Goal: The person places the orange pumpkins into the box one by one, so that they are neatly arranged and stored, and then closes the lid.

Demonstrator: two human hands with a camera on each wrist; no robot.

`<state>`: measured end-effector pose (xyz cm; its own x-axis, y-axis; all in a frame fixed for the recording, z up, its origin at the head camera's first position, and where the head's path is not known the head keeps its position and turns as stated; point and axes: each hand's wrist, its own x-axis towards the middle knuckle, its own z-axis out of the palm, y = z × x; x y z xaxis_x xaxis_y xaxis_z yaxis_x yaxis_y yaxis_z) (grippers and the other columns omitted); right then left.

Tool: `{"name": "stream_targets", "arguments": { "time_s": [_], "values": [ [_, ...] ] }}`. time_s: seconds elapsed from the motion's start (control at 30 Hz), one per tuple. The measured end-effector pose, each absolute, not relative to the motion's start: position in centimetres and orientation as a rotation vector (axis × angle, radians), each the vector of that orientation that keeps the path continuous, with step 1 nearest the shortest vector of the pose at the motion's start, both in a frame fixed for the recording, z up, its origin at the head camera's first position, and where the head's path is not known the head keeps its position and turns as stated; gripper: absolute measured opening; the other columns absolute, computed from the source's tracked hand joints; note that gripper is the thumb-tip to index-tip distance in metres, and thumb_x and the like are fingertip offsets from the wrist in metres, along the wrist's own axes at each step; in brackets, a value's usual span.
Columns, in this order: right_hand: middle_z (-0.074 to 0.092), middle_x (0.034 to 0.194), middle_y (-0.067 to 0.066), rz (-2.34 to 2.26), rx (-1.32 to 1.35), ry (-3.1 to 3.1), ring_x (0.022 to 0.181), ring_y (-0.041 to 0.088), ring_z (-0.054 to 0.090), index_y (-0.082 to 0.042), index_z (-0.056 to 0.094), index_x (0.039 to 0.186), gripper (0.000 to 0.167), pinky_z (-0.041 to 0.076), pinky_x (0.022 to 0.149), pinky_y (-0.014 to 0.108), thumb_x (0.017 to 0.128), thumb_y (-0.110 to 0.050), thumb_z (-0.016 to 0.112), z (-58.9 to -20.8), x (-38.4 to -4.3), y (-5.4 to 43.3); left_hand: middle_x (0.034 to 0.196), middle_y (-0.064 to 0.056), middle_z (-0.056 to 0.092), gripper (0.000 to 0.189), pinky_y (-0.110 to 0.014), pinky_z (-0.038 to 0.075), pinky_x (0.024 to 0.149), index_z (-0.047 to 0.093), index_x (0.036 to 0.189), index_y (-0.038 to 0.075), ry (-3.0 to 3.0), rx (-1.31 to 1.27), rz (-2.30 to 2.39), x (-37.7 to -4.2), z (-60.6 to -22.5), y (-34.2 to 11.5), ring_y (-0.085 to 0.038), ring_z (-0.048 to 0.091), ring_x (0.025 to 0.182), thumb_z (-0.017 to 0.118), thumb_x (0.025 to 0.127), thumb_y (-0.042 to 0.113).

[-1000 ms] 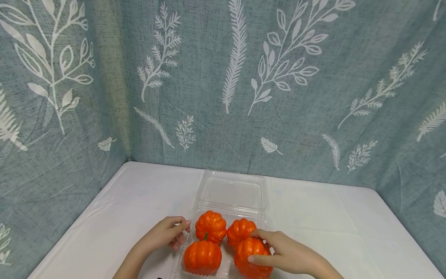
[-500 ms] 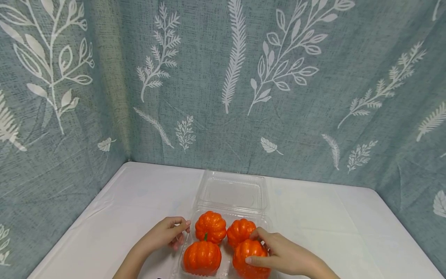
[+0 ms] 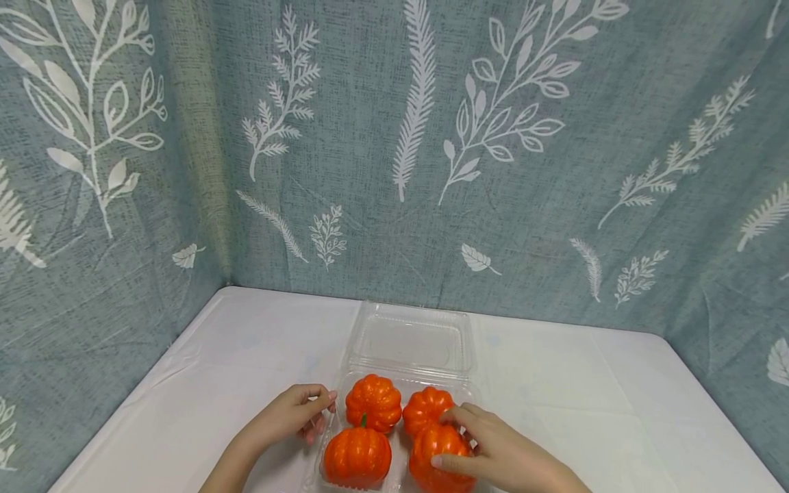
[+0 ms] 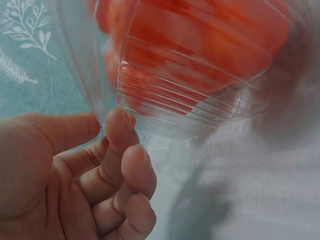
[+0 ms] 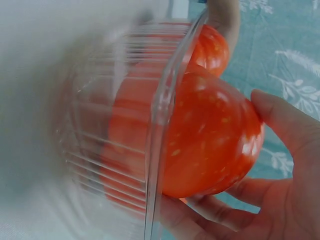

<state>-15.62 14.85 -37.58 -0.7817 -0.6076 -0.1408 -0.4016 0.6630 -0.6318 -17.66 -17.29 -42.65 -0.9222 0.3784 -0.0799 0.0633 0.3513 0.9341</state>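
In the head view, a clear plastic clamshell container [image 3: 399,455] with several orange toy pumpkins lies at the table's near edge. My left hand [image 3: 294,413] is at its left side; the left wrist view shows thumb and index finger pinching the thin rim [image 4: 102,117]. With thumb and fingers spread around it, my right hand [image 3: 502,450] grips the near right pumpkin [image 3: 436,460], which sits partly inside the container in the right wrist view. The other pumpkins are at near left [image 3: 357,459], far left [image 3: 373,402] and far right [image 3: 425,409]. A green stem shows on the near left one.
The container's clear lid [image 3: 409,342] is folded back flat on the white tabletop [image 3: 573,404]. A blue-green curtain [image 3: 370,233] with white leaf prints hangs behind and at both sides of the table.
My right hand has shifted a little left with the near right pumpkin, deeper over its side of the container. My left hand has stayed on the rim.
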Motion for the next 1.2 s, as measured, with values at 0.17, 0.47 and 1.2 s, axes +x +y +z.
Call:
{"name": "stream_targets", "arguments": {
  "time_s": [0.17, 0.47, 1.2],
  "values": [
    [0.055, 0.101, -0.006, -0.822, -0.759, 2.526, 0.088, 0.011, 0.051, -0.014, 0.056, 0.113, 0.052, 0.049, 0.072, 0.030, 0.082, -0.056, 0.059, -37.6, -15.7, 14.6, 0.057, -0.001, 0.051, 0.031, -0.022, 0.043, 0.045, 0.057, 0.088, -0.003, 2.320, 0.393, 1.605, -17.7, -42.7, -17.3, -0.011, 0.046, 0.046, 0.045, 0.098, 0.024],
    [0.057, 0.096, -0.012, -0.844, -0.805, 2.510, 0.085, 0.006, 0.052, -0.015, 0.058, 0.110, 0.047, 0.048, 0.070, 0.026, 0.082, -0.053, 0.060, -37.6, -15.6, 14.6, 0.057, -0.001, 0.051, 0.030, -0.023, 0.043, 0.045, 0.057, 0.087, -0.001, 2.330, 0.394, 1.593, -17.6, -42.6, -17.3, -0.011, 0.047, 0.046, 0.046, 0.097, 0.024],
    [0.056, 0.099, -0.014, -0.890, -0.851, 2.542, 0.087, 0.005, 0.050, -0.024, 0.059, 0.106, 0.034, 0.050, 0.070, 0.025, 0.082, -0.047, 0.064, -36.9, -15.3, 15.6, 0.055, -0.001, 0.049, 0.030, -0.022, 0.042, 0.045, 0.058, 0.088, -0.002, 2.326, 0.378, 1.598, -17.7, -42.8, -17.3, -0.011, 0.045, 0.045, 0.045, 0.098, 0.024]
  ]
}}
